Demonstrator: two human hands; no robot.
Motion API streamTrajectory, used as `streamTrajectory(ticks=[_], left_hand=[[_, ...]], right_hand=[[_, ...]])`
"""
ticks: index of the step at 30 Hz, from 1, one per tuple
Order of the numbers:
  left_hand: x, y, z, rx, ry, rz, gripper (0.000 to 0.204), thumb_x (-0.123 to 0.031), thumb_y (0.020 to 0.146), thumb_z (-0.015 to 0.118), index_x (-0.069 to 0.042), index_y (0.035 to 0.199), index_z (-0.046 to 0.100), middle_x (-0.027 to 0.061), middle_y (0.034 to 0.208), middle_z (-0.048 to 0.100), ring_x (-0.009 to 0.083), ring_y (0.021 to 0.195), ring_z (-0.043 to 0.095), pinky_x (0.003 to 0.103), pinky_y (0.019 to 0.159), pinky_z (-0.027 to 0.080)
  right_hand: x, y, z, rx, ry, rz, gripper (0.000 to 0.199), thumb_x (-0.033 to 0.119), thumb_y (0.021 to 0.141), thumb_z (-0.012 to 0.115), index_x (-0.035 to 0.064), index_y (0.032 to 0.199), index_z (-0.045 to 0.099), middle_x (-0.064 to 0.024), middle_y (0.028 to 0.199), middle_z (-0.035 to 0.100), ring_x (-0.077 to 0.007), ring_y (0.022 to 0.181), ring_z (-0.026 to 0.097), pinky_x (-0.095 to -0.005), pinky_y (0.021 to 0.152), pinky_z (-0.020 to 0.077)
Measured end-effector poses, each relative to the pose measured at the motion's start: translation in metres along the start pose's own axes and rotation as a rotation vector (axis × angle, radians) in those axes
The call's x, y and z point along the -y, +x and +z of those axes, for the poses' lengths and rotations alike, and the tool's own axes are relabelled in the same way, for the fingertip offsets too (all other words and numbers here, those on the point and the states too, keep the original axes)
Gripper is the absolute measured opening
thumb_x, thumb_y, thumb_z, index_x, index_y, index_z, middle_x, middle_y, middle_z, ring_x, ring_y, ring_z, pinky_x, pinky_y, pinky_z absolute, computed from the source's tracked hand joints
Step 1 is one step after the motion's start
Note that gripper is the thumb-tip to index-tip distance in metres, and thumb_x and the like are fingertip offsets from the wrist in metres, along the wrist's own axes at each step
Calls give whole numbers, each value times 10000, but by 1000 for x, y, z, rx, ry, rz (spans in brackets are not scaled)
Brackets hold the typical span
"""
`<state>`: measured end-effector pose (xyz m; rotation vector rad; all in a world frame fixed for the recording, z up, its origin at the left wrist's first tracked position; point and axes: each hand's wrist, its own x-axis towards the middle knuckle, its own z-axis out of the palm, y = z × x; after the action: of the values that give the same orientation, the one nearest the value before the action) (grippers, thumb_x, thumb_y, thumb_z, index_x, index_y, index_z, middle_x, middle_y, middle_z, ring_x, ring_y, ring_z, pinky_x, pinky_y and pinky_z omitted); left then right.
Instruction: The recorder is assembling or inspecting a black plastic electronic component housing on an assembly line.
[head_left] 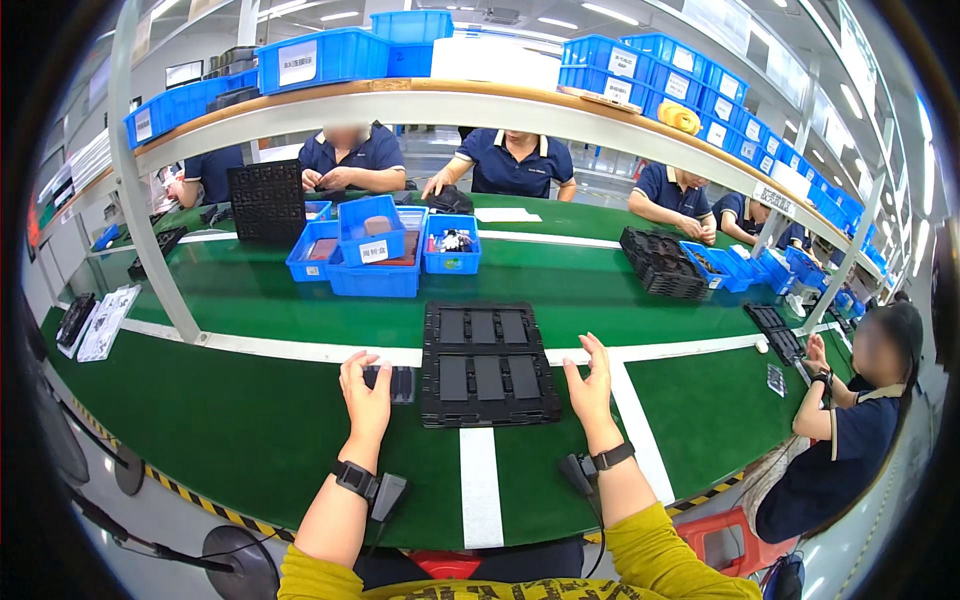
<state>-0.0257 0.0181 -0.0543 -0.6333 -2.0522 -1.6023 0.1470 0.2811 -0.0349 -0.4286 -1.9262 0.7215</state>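
A black moulded tray (pixel 430 372) lies flat on the green table in front of me, between my hands. Several flat dark grey rectangular pieces (pixel 489 378) sit in its pockets in two rows. My left hand (pixel 366 396) hovers just left of the tray, fingers apart and holding nothing that shows. Beside its fingers lies a small dark ribbed strip-like piece (pixel 402 385), partly hidden by the hand. To the right of the tray my right hand (pixel 590 382) is raised, thumb and fingers spread, with nothing in it. Each wrist wears a black strap with a small device.
Blue bins (pixel 374 270) stand beyond the tray, under a shelf (pixel 480 100) carrying more blue bins. Stacked black trays (pixel 664 264) are at the far right. A metal post (pixel 150 220) rises at the left. Co-workers sit across the table; one person (pixel 850 420) is at my right.
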Motion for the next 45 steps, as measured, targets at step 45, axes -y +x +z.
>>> streamTrajectory(ticks=[45], left_hand=[[35, 17, -25, 43, 181, -134, 367, -33, 749, 544, -14, 1102, 446, 163, 1100, 423, 305, 992, 485, 373, 842, 409]], right_hand=[[-5, -1, 11, 197, 106, 99, 267, -64, 755, 490, -10, 1017, 505, -120, 1023, 524, -185, 896, 559, -265, 729, 473]])
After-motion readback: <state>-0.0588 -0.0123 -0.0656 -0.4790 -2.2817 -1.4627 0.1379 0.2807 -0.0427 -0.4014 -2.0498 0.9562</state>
